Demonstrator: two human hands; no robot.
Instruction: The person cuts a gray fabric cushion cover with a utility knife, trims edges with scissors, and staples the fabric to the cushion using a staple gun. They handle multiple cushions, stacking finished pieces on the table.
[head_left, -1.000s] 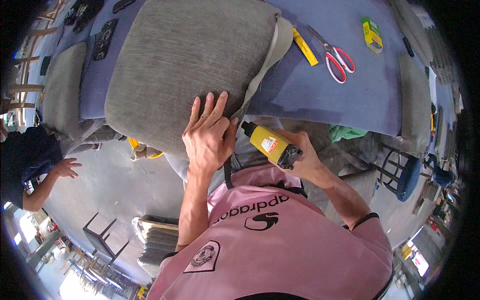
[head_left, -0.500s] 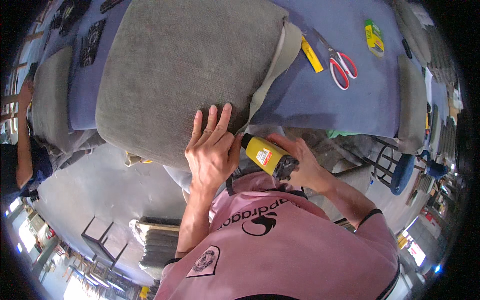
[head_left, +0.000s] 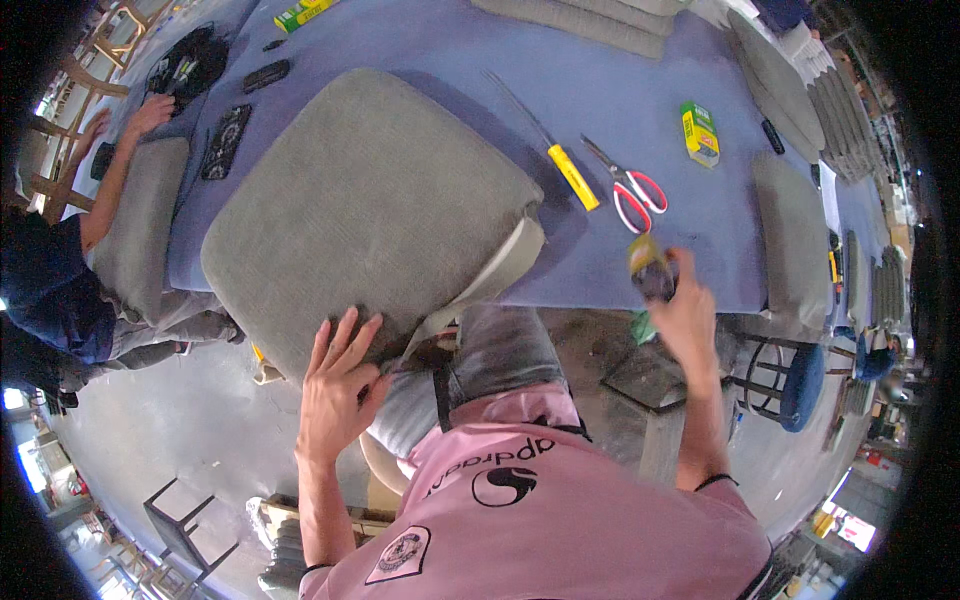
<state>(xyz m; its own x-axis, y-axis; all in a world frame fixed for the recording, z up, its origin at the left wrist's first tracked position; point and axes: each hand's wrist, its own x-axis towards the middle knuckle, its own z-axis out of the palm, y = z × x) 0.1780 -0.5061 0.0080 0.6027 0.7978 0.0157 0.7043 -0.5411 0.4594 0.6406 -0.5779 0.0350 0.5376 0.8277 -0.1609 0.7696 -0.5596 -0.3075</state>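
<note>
A grey fabric-covered seat cushion [head_left: 370, 190] lies tilted across the near edge of the table, with a loose strip of cloth [head_left: 490, 270] along its right side. My left hand [head_left: 335, 390] grips its near edge: three fingers stretch over the top, while thumb and forefinger come together beside the strip's lower end. Away to the right, my right hand [head_left: 685, 310] is closed around a yellow-and-black power tool [head_left: 652, 272], apparently a staple gun, slightly blurred and apart from the cushion. Beyond the tool lie red-and-white-handled scissors [head_left: 632, 190] and a yellow-handled screwdriver [head_left: 572, 178].
A green-and-yellow box [head_left: 700, 135] stands on the blue-covered table [head_left: 600, 90]. More grey cushions [head_left: 795, 230] rest at its right end. On the left, a co-worker's arm [head_left: 115, 175] reaches past another cushion [head_left: 150, 210]. A blue-seated stool [head_left: 800, 385] stands at the right.
My right hand has carried the tool away from the cushion's edge to the right. The cushion has shifted left and nearer, baring the screwdriver's shaft; my left hand has moved with it.
</note>
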